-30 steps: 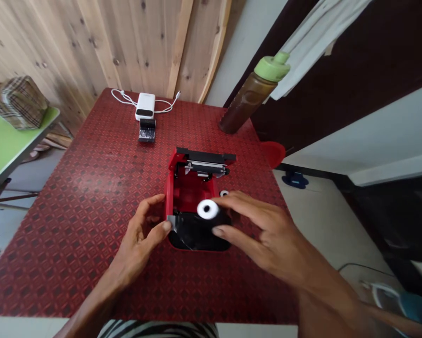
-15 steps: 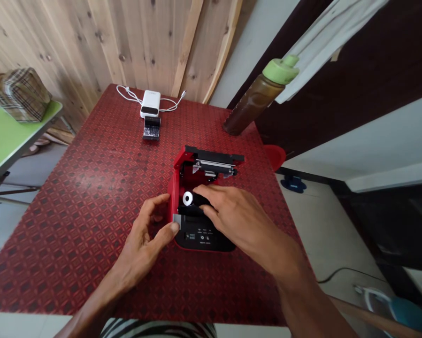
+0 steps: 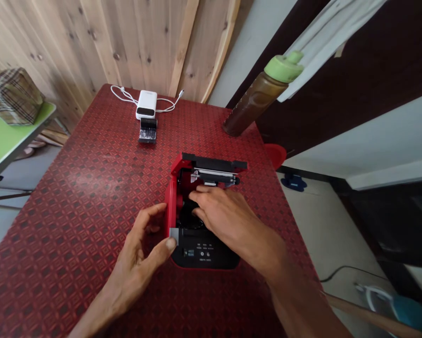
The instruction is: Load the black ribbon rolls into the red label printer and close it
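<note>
While the view is filled mostly by the red patterned table (image 3: 73,197), the work is centred on a red and black device (image 3: 170,206), stood with its lid (image 3: 214,163) raised and its compartment exposed. The right hand (image 3: 232,216) is reached over the front panel and down into that compartment, thumb and fingers bent and only slightly parted. The left hand (image 3: 140,249) is spread wide, nothing being clasped outright: the side wall is met by the fingertips, the front corner by the thumb. A black roll (image 3: 188,215) is seen low inside the compartment, partly covered by the right hand; whether it is pinched or merely touched cannot be told.

The step in hand is judged to be the seating of the roll. For the next move, the roll should be settled level before being let go, with the device steadied and the lid left raised until the fingers are clear.

Compared with half a second ago, the right hand has been pushed deeper, and the roll's white end, plainly shown then, is no longer seen. The left hand has been kept at the same corner.
</note>
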